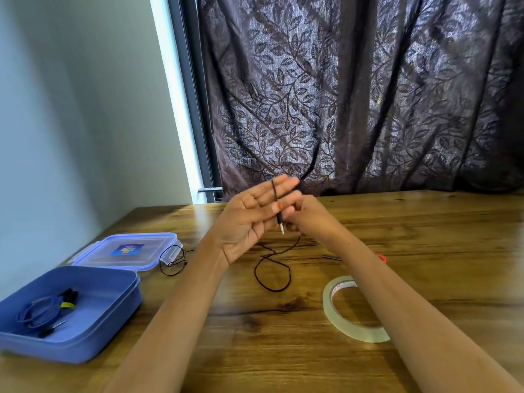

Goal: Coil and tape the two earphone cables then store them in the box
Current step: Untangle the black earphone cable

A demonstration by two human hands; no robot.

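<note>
Between box (85, 340) and tape roll (337, 317), black cable (272, 276) loops on the table (283, 358).

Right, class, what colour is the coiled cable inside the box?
Blue; the coiled cable shows best in the head view.

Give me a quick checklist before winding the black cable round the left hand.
1. Plug end of the black cable lies across the straight fingers of the left hand: ok.
2. Right hand has a grip on the cable beside the plug: ok, it looks pinched.
3. Slack is free of knots: cannot tell. It lies in loose loops on the table, crossing itself once, and reaches the lid.
4. Tape roll is close by, beside the right forearm: ok.
5. Box is open with room left, and the blue cable is coiled and taped inside: ok.
</note>
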